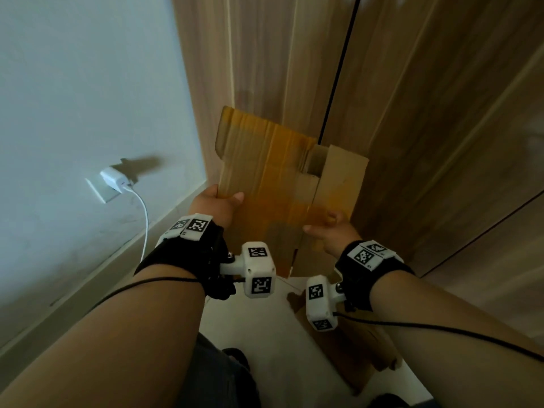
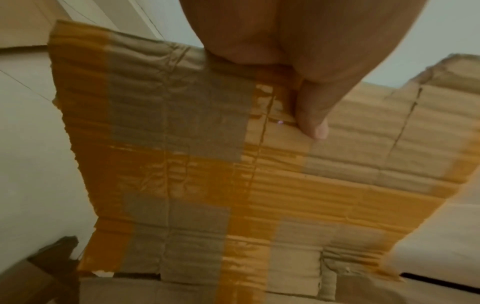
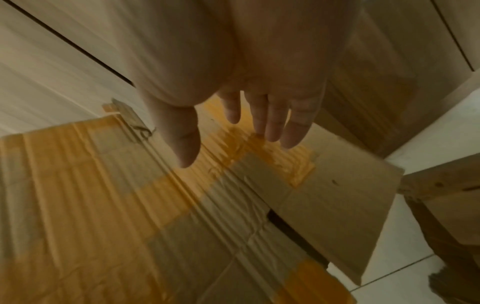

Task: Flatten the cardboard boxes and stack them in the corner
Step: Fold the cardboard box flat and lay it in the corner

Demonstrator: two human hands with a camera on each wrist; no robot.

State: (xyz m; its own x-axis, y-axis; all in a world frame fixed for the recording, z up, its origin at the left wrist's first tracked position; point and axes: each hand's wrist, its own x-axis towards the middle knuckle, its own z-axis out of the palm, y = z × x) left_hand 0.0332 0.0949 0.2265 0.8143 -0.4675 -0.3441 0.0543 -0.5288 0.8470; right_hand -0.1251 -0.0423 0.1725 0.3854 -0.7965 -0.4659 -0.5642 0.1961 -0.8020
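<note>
A flattened cardboard box (image 1: pixel 273 172) with strips of yellow tape stands upright in the corner between the pale wall and the wooden wardrobe. My left hand (image 1: pixel 223 200) grips its near left edge, thumb (image 2: pixel 313 121) pressed on the front face and fingers hidden behind. My right hand (image 1: pixel 326 226) is at the box's lower right part. In the right wrist view its fingers (image 3: pixel 272 123) are straight and spread just over the taped cardboard (image 3: pixel 130 205), and I cannot tell whether they touch it. The creased, taped face (image 2: pixel 207 174) fills the left wrist view.
Another brown cardboard box (image 1: pixel 353 348) lies on the white tiled floor (image 1: pixel 265 334) by my right forearm. A white charger (image 1: pixel 113 179) with its cable (image 1: pixel 144 219) is plugged into the left wall. Wooden wardrobe doors (image 1: pixel 412 113) rise directly behind.
</note>
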